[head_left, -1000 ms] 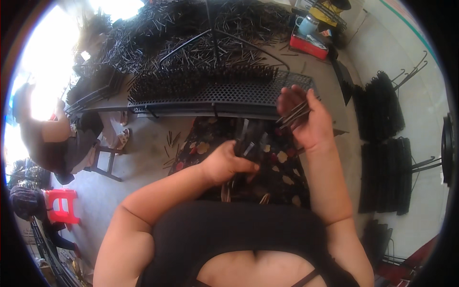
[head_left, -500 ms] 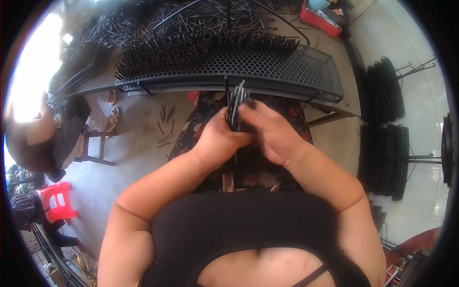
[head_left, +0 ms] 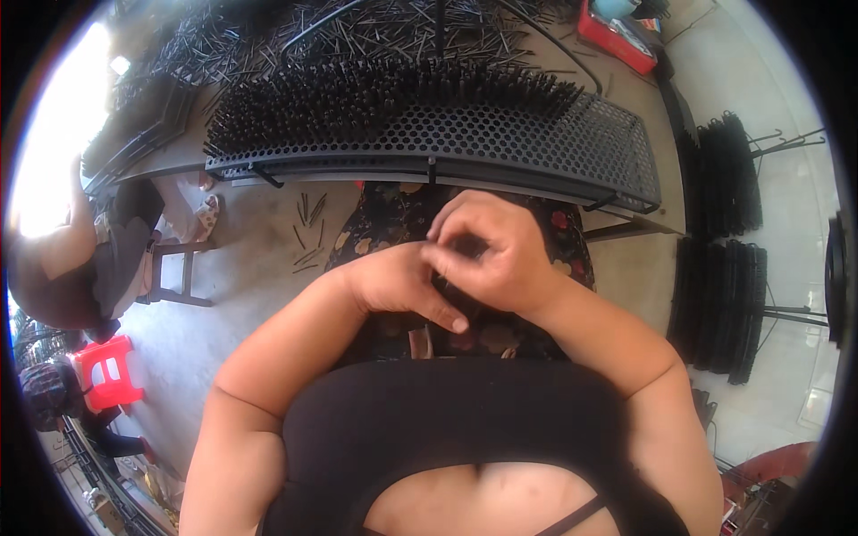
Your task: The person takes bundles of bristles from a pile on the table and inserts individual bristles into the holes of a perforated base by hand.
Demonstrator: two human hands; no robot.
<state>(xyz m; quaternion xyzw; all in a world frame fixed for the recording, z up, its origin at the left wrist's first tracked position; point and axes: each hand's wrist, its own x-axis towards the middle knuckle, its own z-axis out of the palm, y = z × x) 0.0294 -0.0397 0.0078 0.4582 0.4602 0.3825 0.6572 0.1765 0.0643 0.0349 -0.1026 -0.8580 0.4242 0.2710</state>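
Note:
My left hand (head_left: 398,281) is in front of my chest, its thumb stretched toward the lower right. Its other fingers curl under and are mostly hidden, as is whatever they hold. Against it, at the upper right, my right hand (head_left: 496,255) is curled into a ring, thumb and forefinger closed by the left hand's knuckles. Anything in that pinch is too hidden to make out. Beyond both hands stands a black perforated metal rack (head_left: 572,147), with a dense row of short thin black rods (head_left: 331,103) standing upright in its holes.
Loose black rods (head_left: 214,45) are heaped behind the rack. At the back right is a red tray (head_left: 617,40). Bundles of black metal parts (head_left: 719,308) hang at right. Another person (head_left: 76,259) sits at left, near a red stool (head_left: 107,371). Several rods (head_left: 310,214) lie on the floor.
The bundle of thin dark rods between my hands has gone out of sight. My left hand has turned down and come nearer my body; my right hand has curled its fingers.

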